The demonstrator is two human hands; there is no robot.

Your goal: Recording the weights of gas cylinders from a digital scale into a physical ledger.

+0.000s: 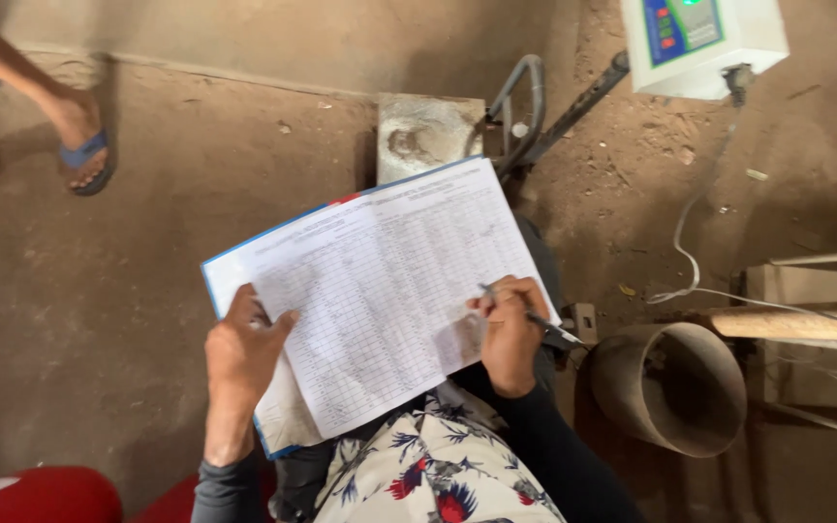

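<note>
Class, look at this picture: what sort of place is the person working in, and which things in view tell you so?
Probably a rough workshop or weighing station with a bare dirt floor. Clues: a white electronic display unit with its cable, a large metal pipe section, and the ruled ledger that the left hand steadies while the right hand writes with a pen.

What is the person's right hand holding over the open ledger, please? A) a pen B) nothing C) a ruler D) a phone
A: the right hand grips a pen whose tip rests on the right side of the ledger, while the left hand steadies the ledger's left edge.
</note>
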